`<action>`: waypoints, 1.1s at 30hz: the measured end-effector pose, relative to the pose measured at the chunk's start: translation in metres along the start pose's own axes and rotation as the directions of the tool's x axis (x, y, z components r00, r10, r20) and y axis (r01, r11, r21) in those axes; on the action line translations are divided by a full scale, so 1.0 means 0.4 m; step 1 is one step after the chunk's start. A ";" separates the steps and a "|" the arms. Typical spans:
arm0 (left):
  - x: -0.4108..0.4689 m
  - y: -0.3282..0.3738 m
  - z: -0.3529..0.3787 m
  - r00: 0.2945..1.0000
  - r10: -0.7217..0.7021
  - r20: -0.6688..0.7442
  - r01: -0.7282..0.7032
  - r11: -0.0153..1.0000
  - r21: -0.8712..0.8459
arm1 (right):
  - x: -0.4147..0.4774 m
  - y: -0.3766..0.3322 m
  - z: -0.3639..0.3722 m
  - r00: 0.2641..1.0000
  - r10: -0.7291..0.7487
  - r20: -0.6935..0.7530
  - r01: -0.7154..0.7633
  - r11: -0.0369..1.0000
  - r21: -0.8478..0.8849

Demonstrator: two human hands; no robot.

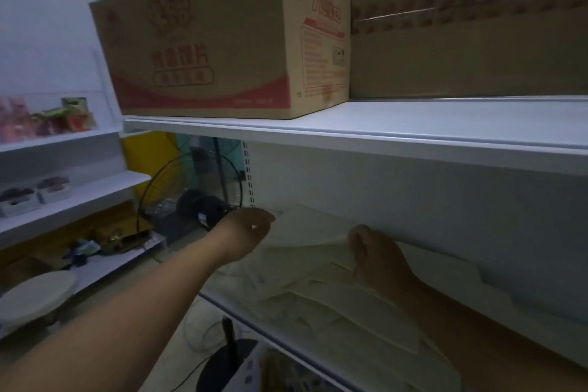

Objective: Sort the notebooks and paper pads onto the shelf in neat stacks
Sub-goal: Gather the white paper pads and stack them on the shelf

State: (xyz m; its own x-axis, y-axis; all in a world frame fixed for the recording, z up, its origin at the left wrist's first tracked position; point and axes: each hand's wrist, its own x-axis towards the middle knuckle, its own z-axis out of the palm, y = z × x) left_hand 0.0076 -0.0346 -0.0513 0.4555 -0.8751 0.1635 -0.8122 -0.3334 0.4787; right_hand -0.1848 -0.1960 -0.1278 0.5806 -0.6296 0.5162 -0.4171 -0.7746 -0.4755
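Several pale paper pads lie spread and overlapping on the dim middle shelf of a white rack. My left hand reaches in at the shelf's left end, with its curled fingers at the edge of the far pad. My right hand lies on the pile further right, with its fingers curled round the edge of a pad. Its grip is partly hidden in the dark.
Two big cardboard boxes stand on the shelf above. A black floor fan stands behind the rack on the left. Side shelves on the left hold packets. A round white stool is at lower left.
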 end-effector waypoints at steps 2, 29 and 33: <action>0.043 -0.017 -0.019 1.000 0.002 0.008 -0.001 0.999 -0.032 | 0.028 -0.008 0.002 0.983 0.171 -0.066 -0.142 0.938 0.315; 0.168 -0.153 0.029 0.781 0.342 0.523 0.380 0.406 -0.831 | -0.078 -0.082 0.060 0.621 0.779 0.092 -0.650 0.577 -0.495; 0.172 -0.208 0.010 0.722 0.374 0.582 0.407 0.451 -0.794 | -0.087 -0.104 0.056 0.684 0.728 -0.049 -0.645 0.572 -0.506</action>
State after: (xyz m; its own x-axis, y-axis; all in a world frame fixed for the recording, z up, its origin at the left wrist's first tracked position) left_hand 0.1051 -0.0684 -0.0832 -0.1873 -0.9607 -0.2049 0.1083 -0.2275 0.9677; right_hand -0.1717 -0.1404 -0.1419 0.0595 -0.9973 0.0423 -0.9673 -0.0681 -0.2444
